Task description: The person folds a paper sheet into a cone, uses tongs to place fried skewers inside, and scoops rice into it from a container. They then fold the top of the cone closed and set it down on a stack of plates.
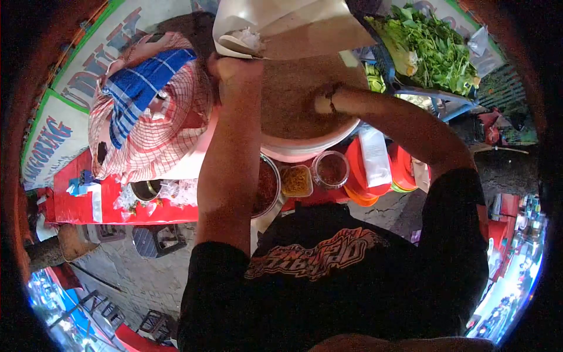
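My left hand (pixel 230 66) is closed on the near left corner of a large cream sheet of wrapping paper (pixel 311 29). By that corner lies a white clump (pixel 249 39) that looks like rice, with a pale rounded edge, perhaps a spoon, beside it. My right hand (pixel 321 104), a dark band at its wrist, reaches over a wide round tub (pixel 316 144) with a white rim and brown inside. Its fingers are lost in dark shadow, so their pose cannot be made out. The paper covers the tub's far part.
A red checked cloth bundle (pixel 176 129) with a blue cloth (pixel 132 88) sits left. Nearer are a bowl of reddish food (pixel 267 185), a yellow-filled tub (pixel 297 180), a clear round container (pixel 331 169) and orange-red plates (pixel 356 170). Leafy greens (pixel 437 53) stand at far right.
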`<move>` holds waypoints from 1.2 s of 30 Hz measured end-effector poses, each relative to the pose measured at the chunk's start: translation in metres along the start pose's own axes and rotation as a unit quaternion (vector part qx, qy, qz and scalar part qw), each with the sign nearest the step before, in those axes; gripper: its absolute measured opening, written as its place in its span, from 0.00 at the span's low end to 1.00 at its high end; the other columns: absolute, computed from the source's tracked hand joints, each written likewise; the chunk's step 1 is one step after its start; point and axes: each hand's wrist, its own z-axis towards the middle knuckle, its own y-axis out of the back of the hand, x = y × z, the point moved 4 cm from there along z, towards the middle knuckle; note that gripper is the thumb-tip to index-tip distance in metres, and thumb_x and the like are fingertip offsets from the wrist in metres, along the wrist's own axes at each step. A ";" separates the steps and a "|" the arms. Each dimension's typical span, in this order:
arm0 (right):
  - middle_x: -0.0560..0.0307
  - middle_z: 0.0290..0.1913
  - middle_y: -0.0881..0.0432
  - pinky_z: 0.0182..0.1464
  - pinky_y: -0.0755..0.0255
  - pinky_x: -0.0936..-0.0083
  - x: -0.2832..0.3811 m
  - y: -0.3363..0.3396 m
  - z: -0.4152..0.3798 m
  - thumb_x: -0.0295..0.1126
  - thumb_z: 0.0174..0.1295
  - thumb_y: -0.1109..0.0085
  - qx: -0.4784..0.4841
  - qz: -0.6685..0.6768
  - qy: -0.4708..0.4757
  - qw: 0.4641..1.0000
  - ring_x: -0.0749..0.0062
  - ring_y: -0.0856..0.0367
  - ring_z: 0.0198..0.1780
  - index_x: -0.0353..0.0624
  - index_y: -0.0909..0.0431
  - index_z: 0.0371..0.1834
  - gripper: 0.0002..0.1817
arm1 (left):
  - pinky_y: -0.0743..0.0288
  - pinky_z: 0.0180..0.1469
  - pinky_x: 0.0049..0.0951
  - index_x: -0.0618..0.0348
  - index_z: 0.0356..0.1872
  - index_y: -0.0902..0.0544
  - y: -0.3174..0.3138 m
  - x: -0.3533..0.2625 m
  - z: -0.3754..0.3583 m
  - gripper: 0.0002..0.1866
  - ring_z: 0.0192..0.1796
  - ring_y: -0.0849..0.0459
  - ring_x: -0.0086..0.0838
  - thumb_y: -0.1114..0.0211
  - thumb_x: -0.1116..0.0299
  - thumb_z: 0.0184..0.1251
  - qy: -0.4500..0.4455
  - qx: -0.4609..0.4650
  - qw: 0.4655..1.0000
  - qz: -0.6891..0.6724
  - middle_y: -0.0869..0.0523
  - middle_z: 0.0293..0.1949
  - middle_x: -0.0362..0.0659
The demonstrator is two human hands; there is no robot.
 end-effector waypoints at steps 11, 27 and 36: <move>0.36 0.30 0.16 0.42 0.22 0.57 0.044 0.074 -0.016 0.32 0.55 0.42 0.066 0.235 0.006 0.970 0.45 0.16 0.36 0.31 0.16 0.29 0.13 | 0.27 0.50 0.53 0.50 0.60 0.24 -0.017 -0.017 -0.007 0.37 0.52 0.22 0.47 0.62 0.35 0.63 -0.033 -0.067 0.989 0.131 0.20 0.54 0.49; 0.53 0.16 0.29 0.27 0.36 0.69 -0.042 0.139 -0.066 0.39 0.61 0.44 0.020 0.430 -0.004 0.903 0.72 0.33 0.21 0.35 0.28 0.19 0.19 | 0.26 0.58 0.55 0.55 0.66 0.30 -0.001 -0.022 0.006 0.30 0.55 0.21 0.49 0.60 0.46 0.74 -0.090 -0.127 0.958 0.242 0.22 0.57 0.49; 0.55 0.34 0.17 0.37 0.24 0.68 -0.077 0.235 -0.080 0.34 0.64 0.43 -0.039 0.401 -0.107 0.909 0.68 0.20 0.30 0.40 0.18 0.45 0.12 | 0.20 0.53 0.46 0.56 0.61 0.25 -0.038 -0.018 -0.020 0.29 0.52 0.18 0.42 0.49 0.45 0.68 -0.056 -0.023 0.997 0.039 0.20 0.54 0.51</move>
